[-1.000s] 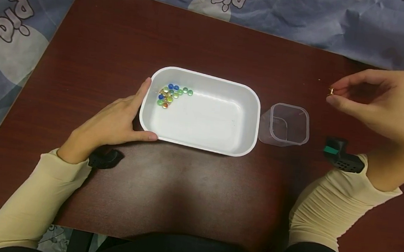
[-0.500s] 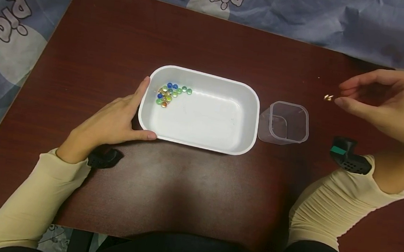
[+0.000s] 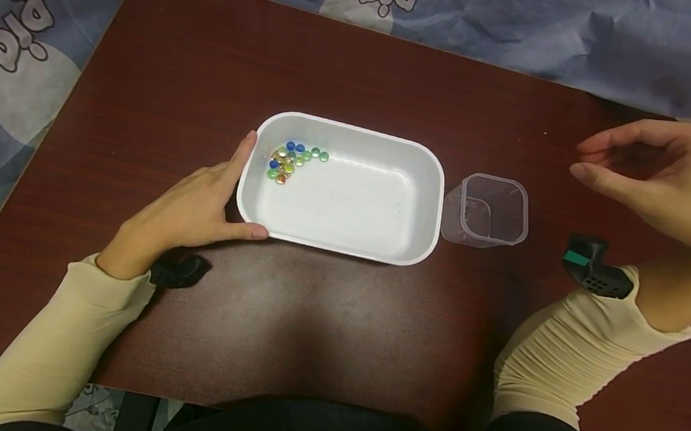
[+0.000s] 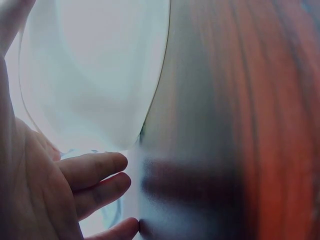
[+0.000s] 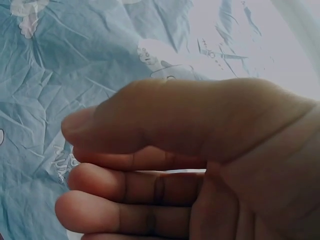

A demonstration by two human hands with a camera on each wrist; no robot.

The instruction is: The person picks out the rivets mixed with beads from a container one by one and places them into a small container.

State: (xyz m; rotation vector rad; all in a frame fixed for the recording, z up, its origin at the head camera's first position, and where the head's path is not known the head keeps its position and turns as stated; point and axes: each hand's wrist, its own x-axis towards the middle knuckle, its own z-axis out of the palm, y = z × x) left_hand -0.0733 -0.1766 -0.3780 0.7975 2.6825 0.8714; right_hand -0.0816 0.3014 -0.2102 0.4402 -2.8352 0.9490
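Observation:
Against the left end of a white tray [image 3: 351,219] rests my left hand [image 3: 190,207], fingers spread and thumb lying along the near rim. In the left wrist view its straight fingers [image 4: 95,170] are beside the tray's outer wall. Several coloured glass marbles [image 3: 290,159] lie bunched in the tray's left end. My right hand [image 3: 671,180] hovers at the right side of the table, thumb and fingertips apart with nothing between them. In the right wrist view its thumb [image 5: 130,117] lies above loosely bent fingers. The small gold pin-like piece is out of sight.
A clear plastic cup [image 3: 495,210] stands right at the tray's right end. Both are on a dark brown table [image 3: 337,323], with a blue-grey printed cloth [image 3: 519,26] behind it. A tiny pale speck [image 3: 545,132] lies near the right hand.
The right thumb and finger have parted and let go of the gold piece, which was in the air left of the hand half a second ago. The right hand moved slightly right; the left hand stayed.

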